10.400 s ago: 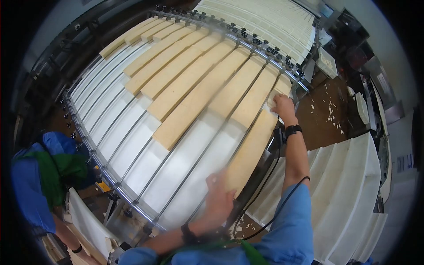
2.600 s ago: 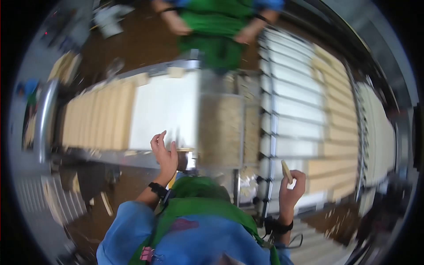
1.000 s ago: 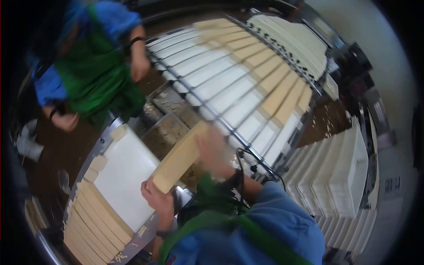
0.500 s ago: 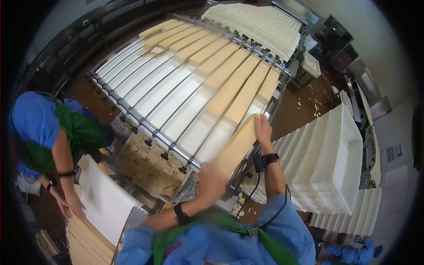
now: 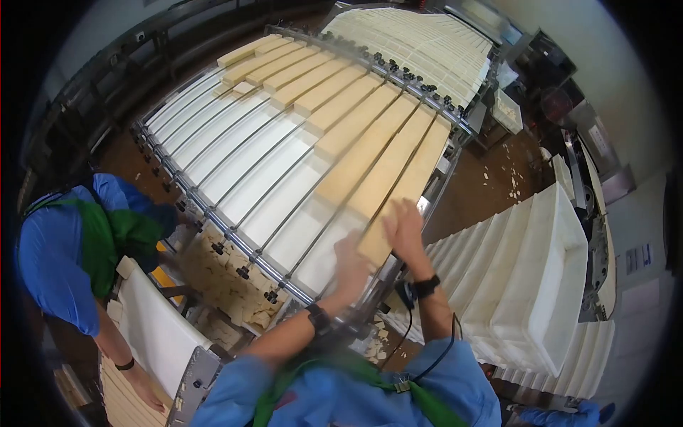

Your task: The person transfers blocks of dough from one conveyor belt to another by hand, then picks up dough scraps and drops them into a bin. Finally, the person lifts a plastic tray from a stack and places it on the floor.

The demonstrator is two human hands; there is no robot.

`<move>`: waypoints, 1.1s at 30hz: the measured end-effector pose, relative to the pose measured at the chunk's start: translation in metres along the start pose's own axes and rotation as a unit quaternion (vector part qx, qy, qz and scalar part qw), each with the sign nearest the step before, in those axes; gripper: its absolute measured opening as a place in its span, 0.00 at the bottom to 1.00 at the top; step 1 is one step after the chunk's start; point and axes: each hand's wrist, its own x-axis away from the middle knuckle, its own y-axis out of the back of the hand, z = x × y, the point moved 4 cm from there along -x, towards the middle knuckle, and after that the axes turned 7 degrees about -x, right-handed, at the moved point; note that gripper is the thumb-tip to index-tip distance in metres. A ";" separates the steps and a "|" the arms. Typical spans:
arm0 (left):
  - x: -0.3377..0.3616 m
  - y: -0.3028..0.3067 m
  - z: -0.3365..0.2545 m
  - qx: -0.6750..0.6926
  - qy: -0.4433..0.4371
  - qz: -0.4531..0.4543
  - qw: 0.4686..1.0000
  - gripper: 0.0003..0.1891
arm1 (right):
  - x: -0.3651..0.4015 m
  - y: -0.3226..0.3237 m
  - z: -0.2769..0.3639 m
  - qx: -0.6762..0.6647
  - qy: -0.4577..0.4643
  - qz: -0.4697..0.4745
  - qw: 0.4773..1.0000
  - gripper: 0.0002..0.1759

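A long pale-yellow slab (image 5: 379,240) lies along the right-hand lane of a slanted white rack (image 5: 245,160) divided by thin metal rods. My right hand (image 5: 405,233) is closed over the slab's near right part, fingers bent across its top. By the slab's near left edge is my left hand (image 5: 352,267). Motion blurs its fingers, so I cannot make out whether they grip. Similar slabs (image 5: 363,174) fill the upper part of the neighbouring lanes, side by side, with bare white surface below them.
Left, a co-worker's hand (image 5: 146,391) reaches over more pale strips beside a white belt (image 5: 153,313). Broken pale pieces lie in a bin (image 5: 235,285) below the rack's front rail. Stacked white trays (image 5: 526,277) stand at my right. Scraps (image 5: 512,171) litter the floor.
The slab between my hands has gone from a tilted, lifted position to lying in the right-hand lane, in line with the slab above. The co-worker's arm has reached lower.
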 end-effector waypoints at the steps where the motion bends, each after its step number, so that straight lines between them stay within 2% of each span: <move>1: 0.000 0.000 0.001 -0.049 -0.031 -0.019 0.998 0.40 | 0.016 -0.001 0.020 -0.021 0.014 0.051 0.998 0.37; 2: 0.000 0.003 0.003 -0.048 -0.027 -0.023 0.998 0.40 | 0.030 -0.001 0.039 -0.043 0.028 0.101 0.994 0.41; 3: 0.001 0.006 0.003 -0.001 -0.051 -0.002 0.999 0.38 | 0.039 0.000 0.049 -0.045 0.033 0.106 0.993 0.41; 5: 0.005 0.021 0.007 0.044 -0.070 0.009 0.997 0.36 | 0.051 -0.009 0.066 0.051 0.058 0.183 0.980 0.47; 7: 0.012 0.038 0.014 -0.002 0.017 0.050 0.999 0.32 | 0.051 -0.013 0.063 0.076 0.078 0.171 0.979 0.48; 8: 0.017 0.056 0.016 0.000 0.026 0.035 0.999 0.32 | 0.048 -0.013 0.060 0.103 0.092 0.155 0.978 0.49; 10: 0.037 0.118 0.004 0.021 -0.047 -0.019 0.998 0.31 | 0.049 -0.016 0.060 0.137 0.084 0.152 0.975 0.47; 11: 0.049 0.151 0.006 0.027 -0.019 -0.059 0.998 0.31 | 0.048 -0.019 0.058 0.151 0.080 0.157 0.973 0.45; 12: 0.060 0.178 0.022 0.022 0.001 -0.094 0.995 0.31 | 0.047 -0.020 0.058 0.152 0.083 0.156 0.973 0.50; 14: 0.093 0.246 0.048 -0.076 -0.027 -0.259 0.963 0.30 | 0.048 -0.022 0.056 0.178 0.098 0.160 0.966 0.50; 15: 0.112 0.275 0.056 -0.105 0.001 -0.292 0.951 0.25 | 0.048 -0.021 0.062 0.203 0.105 0.154 0.961 0.52; 16: 0.135 0.304 0.071 -0.119 0.034 -0.336 0.934 0.25 | 0.043 -0.017 0.074 0.229 0.031 0.211 0.950 0.54; 18: 0.182 0.345 0.108 -0.265 0.056 -0.384 0.883 0.25 | 0.039 -0.023 0.078 0.268 0.028 0.190 0.944 0.54; 19: 0.209 0.362 0.131 -0.286 0.044 -0.396 0.871 0.23 | 0.030 -0.022 0.107 0.268 0.023 0.192 0.944 0.53; 20: 0.242 0.383 0.142 -0.293 0.069 -0.425 0.854 0.23 | 0.022 -0.018 0.140 0.272 0.010 0.191 0.943 0.51; 22: 0.309 0.415 0.156 -0.306 0.087 -0.481 0.817 0.22 | 0.011 -0.037 0.195 0.218 0.127 0.163 0.954 0.46; 23: 0.342 0.427 0.166 -0.343 0.136 -0.540 0.757 0.22 | 0.005 -0.053 0.232 0.112 0.223 0.165 0.954 0.38; 24: 0.375 0.434 0.176 -0.363 0.200 -0.593 0.691 0.22 | 0.007 -0.064 0.292 -0.037 0.232 0.232 0.944 0.35; 25: 0.410 0.444 0.199 -0.372 0.272 -0.630 0.626 0.26 | 0.016 -0.068 0.375 -0.180 0.231 0.298 0.909 0.32; 26: 0.442 0.457 0.212 -0.340 0.346 -0.665 0.568 0.30 | 0.033 -0.078 0.445 -0.252 0.216 0.359 0.873 0.29; 27: 0.471 0.468 0.223 -0.303 0.415 -0.692 0.507 0.33 | 0.055 -0.083 0.516 -0.275 0.272 0.400 0.831 0.32; 28: 0.492 0.479 0.232 -0.299 0.420 -0.698 0.497 0.33 | 0.077 -0.103 0.570 -0.260 0.370 0.422 0.786 0.31; 29: 0.515 0.489 0.244 -0.259 0.476 -0.694 0.474 0.36 | 0.105 -0.117 0.625 -0.276 0.408 0.449 0.746 0.30; 30: 0.535 0.497 0.256 -0.217 0.529 -0.686 0.451 0.39 | 0.134 -0.138 0.671 -0.323 0.434 0.488 0.685 0.29; 31: 0.550 0.504 0.267 -0.250 0.522 -0.679 0.451 0.41 | 0.164 -0.165 0.712 -0.367 0.455 0.524 0.620 0.29; 32: 0.562 0.513 0.272 -0.248 0.524 -0.681 0.447 0.41 | 0.192 -0.196 0.750 -0.401 0.458 0.545 0.576 0.30; 33: 0.568 0.522 0.280 -0.222 0.492 -0.675 0.503 0.41 | 0.217 -0.221 0.790 -0.394 0.502 0.518 0.570 0.30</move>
